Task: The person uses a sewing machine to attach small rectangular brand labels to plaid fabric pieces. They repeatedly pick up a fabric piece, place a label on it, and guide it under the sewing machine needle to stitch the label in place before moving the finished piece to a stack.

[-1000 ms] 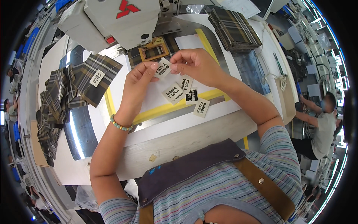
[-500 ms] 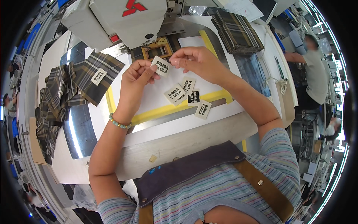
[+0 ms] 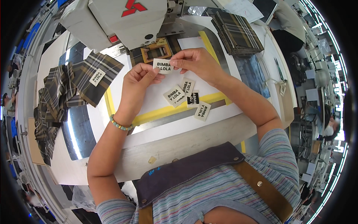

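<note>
A small cream fabric label (image 3: 162, 66) with black print is pinched between both hands above the white work surface. My left hand (image 3: 143, 79) grips its left edge with thumb and fingers. My right hand (image 3: 194, 64) pinches its right edge. Just below lie several loose labels (image 3: 174, 96), some overlapping, one of them black (image 3: 193, 98). Behind the held label sits a tan rectangular clamp frame (image 3: 156, 51) of the sewing machine (image 3: 126, 24), with dark plaid fabric (image 3: 138, 56) under it.
Plaid fabric pieces (image 3: 97, 79), one bearing a label, are heaped at the left. A neat stack of plaid panels (image 3: 238, 33) stands at the back right. Yellow tape (image 3: 156, 116) borders the white surface. Thread snips (image 3: 279, 68) lie at the right edge. Another person (image 3: 289, 22) is beyond the table.
The held label has turned from tilted to nearly level, and my right hand has come onto its right edge. The person at the right has moved farther back.
</note>
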`<state>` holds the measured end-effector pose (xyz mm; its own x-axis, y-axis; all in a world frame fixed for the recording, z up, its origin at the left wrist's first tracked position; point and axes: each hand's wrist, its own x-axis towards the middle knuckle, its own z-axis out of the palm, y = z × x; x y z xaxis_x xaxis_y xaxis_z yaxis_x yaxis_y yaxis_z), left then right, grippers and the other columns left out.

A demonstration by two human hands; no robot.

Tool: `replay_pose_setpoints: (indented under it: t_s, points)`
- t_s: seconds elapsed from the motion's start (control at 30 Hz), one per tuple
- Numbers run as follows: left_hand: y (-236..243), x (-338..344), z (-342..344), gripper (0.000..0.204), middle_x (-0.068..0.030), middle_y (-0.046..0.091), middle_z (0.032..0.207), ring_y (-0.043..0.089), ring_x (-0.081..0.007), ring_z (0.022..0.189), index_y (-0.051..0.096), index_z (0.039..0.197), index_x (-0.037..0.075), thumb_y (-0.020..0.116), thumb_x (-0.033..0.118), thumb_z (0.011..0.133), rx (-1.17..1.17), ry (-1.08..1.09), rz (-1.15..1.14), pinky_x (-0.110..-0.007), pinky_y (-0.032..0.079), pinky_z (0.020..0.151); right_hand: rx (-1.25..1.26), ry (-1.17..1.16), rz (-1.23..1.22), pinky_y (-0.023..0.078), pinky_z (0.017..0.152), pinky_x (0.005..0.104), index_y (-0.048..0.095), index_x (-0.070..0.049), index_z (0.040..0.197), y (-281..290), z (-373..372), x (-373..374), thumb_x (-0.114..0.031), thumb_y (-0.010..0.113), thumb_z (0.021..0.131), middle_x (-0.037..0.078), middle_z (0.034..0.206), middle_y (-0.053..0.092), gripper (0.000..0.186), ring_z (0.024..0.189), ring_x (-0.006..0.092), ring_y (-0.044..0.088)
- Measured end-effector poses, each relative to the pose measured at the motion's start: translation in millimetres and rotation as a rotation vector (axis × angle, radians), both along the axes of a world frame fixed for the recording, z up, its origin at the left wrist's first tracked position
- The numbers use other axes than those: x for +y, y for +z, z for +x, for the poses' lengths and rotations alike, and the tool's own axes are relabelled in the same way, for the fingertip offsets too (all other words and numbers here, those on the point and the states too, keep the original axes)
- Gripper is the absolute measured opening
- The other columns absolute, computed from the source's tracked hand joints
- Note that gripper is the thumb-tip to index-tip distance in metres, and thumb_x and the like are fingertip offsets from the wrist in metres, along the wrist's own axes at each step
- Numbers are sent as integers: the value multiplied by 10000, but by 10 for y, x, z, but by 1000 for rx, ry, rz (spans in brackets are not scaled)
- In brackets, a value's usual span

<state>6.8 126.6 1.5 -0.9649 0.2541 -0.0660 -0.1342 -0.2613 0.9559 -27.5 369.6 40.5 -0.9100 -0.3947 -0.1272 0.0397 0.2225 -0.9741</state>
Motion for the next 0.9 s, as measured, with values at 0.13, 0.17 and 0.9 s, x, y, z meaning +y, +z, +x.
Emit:
replay_pose_setpoints:
  t_s: [0.13, 0.17, 0.9]
  points:
    - [16, -35, -39, 142, -52, 772, 1042, 730, -127, 898, 709, 1162, 18, 703, 127, 1072, 32, 15, -288, -248, 561, 772, 12, 11, 132, 586, 781, 275, 819, -5, 1158, -99, -248, 56, -217, 786, 995, 68, 1001, 809, 269, 873, 110, 727]
    - [41, -20, -33, 148, -53, 769, 1047, 722, -121, 889, 715, 1166, 15, 715, 119, 1060, 72, 57, -363, -253, 557, 754, 28, 16, 159, 595, 788, 279, 822, -3, 1157, -129, -337, 70, -213, 788, 985, 81, 1008, 815, 274, 879, 119, 742]
    - [40, -49, -81, 511, -123, 631, 1550, 504, -401, 1478, 640, 1462, 14, 747, 184, 992, 949, 63, -1259, -491, 430, 1215, 489, -40, 359, 598, 766, 302, 832, -37, 1049, -263, -868, -267, -157, 829, 924, 77, 914, 824, 174, 804, 138, 758]
